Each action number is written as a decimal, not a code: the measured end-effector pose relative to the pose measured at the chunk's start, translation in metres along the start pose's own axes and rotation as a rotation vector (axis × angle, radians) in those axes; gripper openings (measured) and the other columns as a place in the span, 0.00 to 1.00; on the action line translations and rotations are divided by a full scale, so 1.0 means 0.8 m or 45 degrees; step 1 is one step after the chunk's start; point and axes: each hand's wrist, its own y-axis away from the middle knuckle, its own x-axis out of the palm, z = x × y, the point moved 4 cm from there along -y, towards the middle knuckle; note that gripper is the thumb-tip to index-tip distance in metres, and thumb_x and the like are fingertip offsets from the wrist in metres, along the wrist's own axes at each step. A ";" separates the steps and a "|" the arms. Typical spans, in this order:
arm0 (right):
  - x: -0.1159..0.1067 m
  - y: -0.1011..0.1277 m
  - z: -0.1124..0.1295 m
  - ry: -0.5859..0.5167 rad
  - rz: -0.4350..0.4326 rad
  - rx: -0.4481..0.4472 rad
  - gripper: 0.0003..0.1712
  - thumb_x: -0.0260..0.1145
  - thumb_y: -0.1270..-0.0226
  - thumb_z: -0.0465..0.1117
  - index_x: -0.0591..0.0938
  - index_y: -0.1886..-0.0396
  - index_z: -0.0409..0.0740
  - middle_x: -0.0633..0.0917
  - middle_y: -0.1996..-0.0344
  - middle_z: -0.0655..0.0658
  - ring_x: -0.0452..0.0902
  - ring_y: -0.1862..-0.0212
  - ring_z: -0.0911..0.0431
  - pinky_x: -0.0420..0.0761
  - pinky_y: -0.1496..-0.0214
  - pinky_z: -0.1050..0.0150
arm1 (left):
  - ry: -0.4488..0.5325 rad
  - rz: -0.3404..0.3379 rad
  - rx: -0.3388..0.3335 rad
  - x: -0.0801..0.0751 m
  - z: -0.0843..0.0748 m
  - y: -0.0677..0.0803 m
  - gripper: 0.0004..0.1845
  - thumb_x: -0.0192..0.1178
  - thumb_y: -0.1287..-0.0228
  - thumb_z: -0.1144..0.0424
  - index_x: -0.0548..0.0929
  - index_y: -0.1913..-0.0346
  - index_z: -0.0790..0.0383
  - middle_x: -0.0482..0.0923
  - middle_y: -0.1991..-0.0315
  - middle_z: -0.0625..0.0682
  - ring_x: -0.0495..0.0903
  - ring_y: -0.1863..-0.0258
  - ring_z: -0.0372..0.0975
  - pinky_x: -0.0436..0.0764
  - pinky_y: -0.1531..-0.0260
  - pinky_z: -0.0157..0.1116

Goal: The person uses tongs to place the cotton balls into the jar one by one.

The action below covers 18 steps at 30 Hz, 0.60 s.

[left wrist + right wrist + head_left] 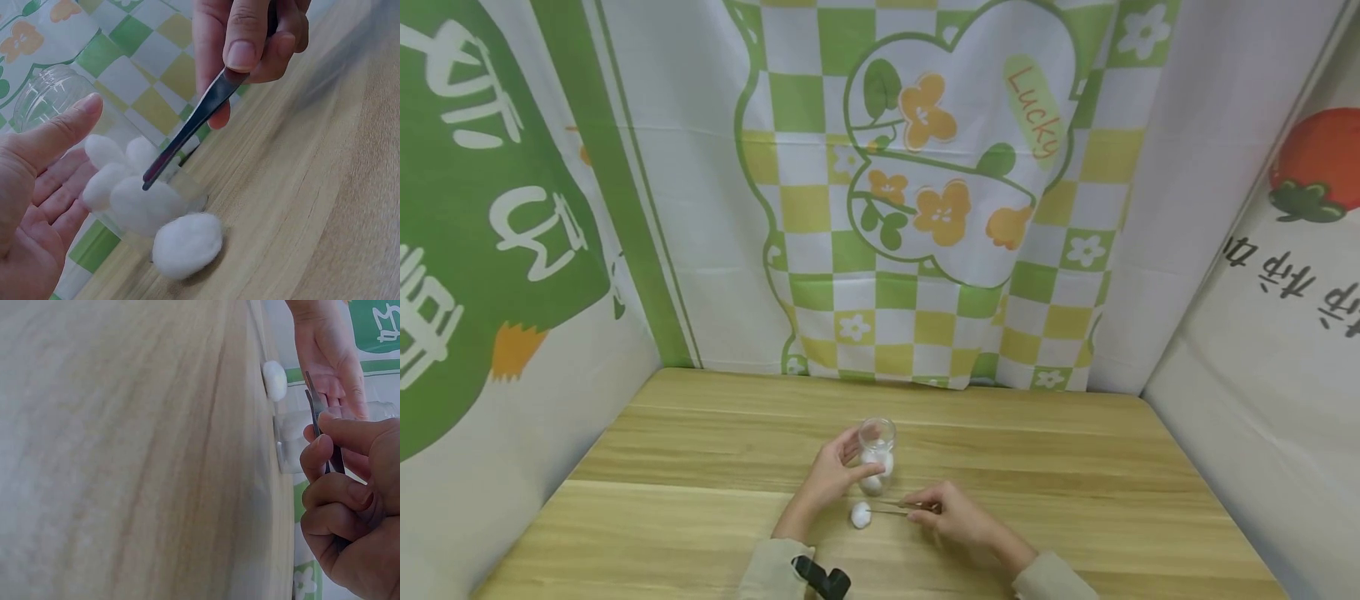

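Cotton ball (861, 515), loose: lies on the wooden surface (700, 517) at lower centre of the head view, just beside the jar's base, near the tweezer tips. Glass jar (877, 450): upright, several cotton balls inside, steadied by the left hand (833, 477), whose fingers curl round its side, likely to stop it shifting. Tweezers (194, 125): pinched between thumb and fingers of the right hand (951, 515), tips angled toward the loose ball, not visibly touching it. Hard to tell: tip gap; count of balls inside; jar base, blurred in the wrist views. Printed cloth backdrop (925, 192) behind.
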 end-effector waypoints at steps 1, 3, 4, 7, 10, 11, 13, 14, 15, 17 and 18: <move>0.001 -0.001 0.000 -0.002 0.005 0.011 0.18 0.63 0.34 0.38 0.82 0.49 0.32 0.84 0.75 0.37 0.68 0.76 0.73 0.75 0.73 0.80 | -0.001 0.000 0.000 0.000 0.000 0.000 0.36 0.70 0.45 0.61 0.69 0.33 0.59 0.75 0.35 0.57 0.68 0.30 0.53 0.66 0.27 0.51; 0.002 -0.003 0.001 0.011 0.013 0.012 0.18 0.63 0.34 0.39 0.82 0.49 0.32 0.85 0.72 0.37 0.69 0.75 0.74 0.77 0.71 0.79 | 0.002 -0.001 -0.001 0.000 0.000 -0.001 0.36 0.70 0.45 0.62 0.69 0.33 0.59 0.75 0.35 0.57 0.68 0.30 0.53 0.66 0.26 0.51; 0.003 -0.004 0.001 0.019 0.015 0.007 0.18 0.63 0.34 0.39 0.82 0.49 0.32 0.86 0.70 0.36 0.70 0.74 0.74 0.78 0.69 0.80 | 0.005 -0.001 -0.004 0.000 0.001 -0.001 0.36 0.70 0.45 0.62 0.69 0.33 0.59 0.75 0.35 0.57 0.68 0.30 0.53 0.65 0.26 0.51; 0.005 -0.008 0.002 0.019 0.019 -0.004 0.17 0.64 0.34 0.38 0.82 0.50 0.32 0.88 0.64 0.35 0.71 0.72 0.74 0.78 0.68 0.80 | 0.005 -0.001 -0.004 -0.001 0.000 -0.001 0.36 0.70 0.45 0.62 0.69 0.33 0.59 0.75 0.35 0.57 0.68 0.30 0.53 0.65 0.26 0.51; 0.008 -0.011 0.000 0.023 0.023 -0.010 0.17 0.64 0.34 0.37 0.83 0.50 0.31 0.88 0.61 0.34 0.71 0.71 0.74 0.79 0.67 0.80 | 0.007 0.001 -0.004 -0.001 0.000 -0.002 0.35 0.70 0.45 0.62 0.69 0.33 0.59 0.75 0.35 0.57 0.68 0.30 0.53 0.65 0.26 0.51; 0.009 -0.012 0.000 0.024 0.024 -0.006 0.17 0.64 0.34 0.37 0.83 0.50 0.31 0.88 0.61 0.34 0.71 0.71 0.74 0.79 0.67 0.79 | 0.006 0.001 -0.004 0.000 0.000 -0.001 0.35 0.70 0.45 0.62 0.70 0.33 0.59 0.75 0.35 0.57 0.68 0.30 0.53 0.65 0.26 0.51; 0.010 -0.013 -0.001 0.034 0.029 -0.001 0.17 0.64 0.34 0.37 0.83 0.50 0.31 0.88 0.61 0.34 0.72 0.71 0.74 0.79 0.66 0.80 | 0.004 0.004 -0.003 0.000 0.000 -0.001 0.35 0.70 0.44 0.62 0.70 0.33 0.59 0.75 0.35 0.57 0.67 0.30 0.53 0.65 0.26 0.51; 0.011 -0.014 -0.002 0.040 0.029 0.000 0.17 0.64 0.34 0.37 0.83 0.50 0.31 0.88 0.61 0.34 0.72 0.71 0.74 0.79 0.66 0.80 | 0.002 0.007 -0.002 0.000 0.000 -0.001 0.35 0.70 0.44 0.62 0.70 0.33 0.59 0.75 0.35 0.57 0.67 0.29 0.53 0.65 0.26 0.51; 0.011 -0.015 -0.003 0.044 0.029 0.004 0.17 0.64 0.35 0.37 0.83 0.50 0.31 0.88 0.62 0.34 0.72 0.71 0.74 0.79 0.66 0.80 | 0.001 0.008 -0.002 0.000 0.000 -0.001 0.35 0.70 0.44 0.62 0.70 0.33 0.59 0.74 0.35 0.57 0.67 0.29 0.54 0.65 0.26 0.51; 0.012 -0.016 -0.004 0.053 0.029 0.008 0.17 0.64 0.35 0.37 0.83 0.50 0.31 0.88 0.63 0.34 0.73 0.71 0.74 0.80 0.66 0.80 | -0.003 0.011 -0.002 0.000 0.000 0.000 0.35 0.70 0.44 0.61 0.70 0.33 0.59 0.74 0.35 0.57 0.67 0.29 0.54 0.65 0.26 0.52; 0.012 -0.016 -0.004 0.053 0.031 0.012 0.17 0.64 0.35 0.37 0.82 0.50 0.31 0.88 0.65 0.35 0.72 0.72 0.74 0.80 0.66 0.80 | -0.004 0.011 0.000 0.000 0.000 0.000 0.35 0.70 0.44 0.61 0.70 0.33 0.59 0.74 0.35 0.57 0.67 0.29 0.54 0.65 0.26 0.52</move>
